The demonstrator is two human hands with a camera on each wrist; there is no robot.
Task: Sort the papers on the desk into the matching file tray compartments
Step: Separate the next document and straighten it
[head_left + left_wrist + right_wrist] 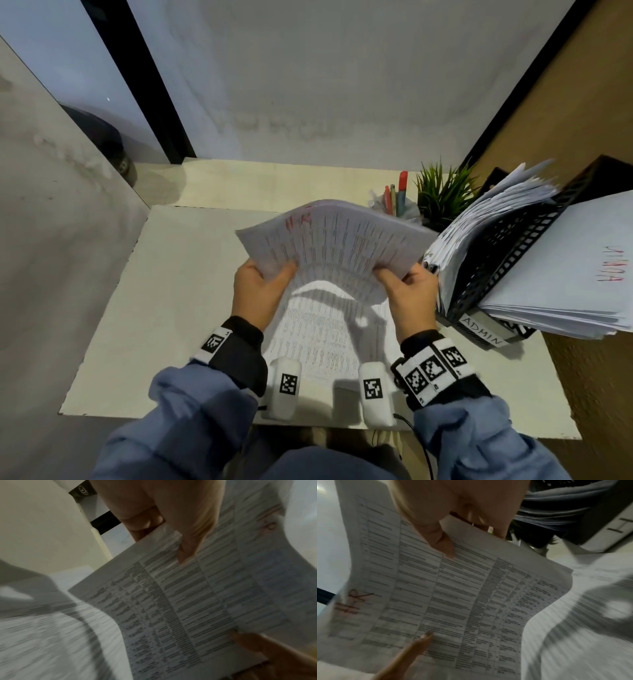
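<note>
A printed paper with a table and red handwriting (337, 240) is held up above the desk, bowed upward. My left hand (262, 286) pinches its near left corner and my right hand (407, 291) pinches its near right corner. The left wrist view shows the same sheet (188, 601) with my thumb on it; the right wrist view shows the sheet (447, 595) and its red letters. Another printed paper (329, 339) lies flat on the desk under my hands. A black mesh file tray (520, 240) stands at the right, full of papers, with a label reading ADMIN (481, 330).
A pen cup (394, 202) and a small green plant (442, 195) stand at the desk's back right, just behind the held sheet. A white stack with red writing (582, 274) overhangs the tray. A wall borders the desk (154, 325) on the left.
</note>
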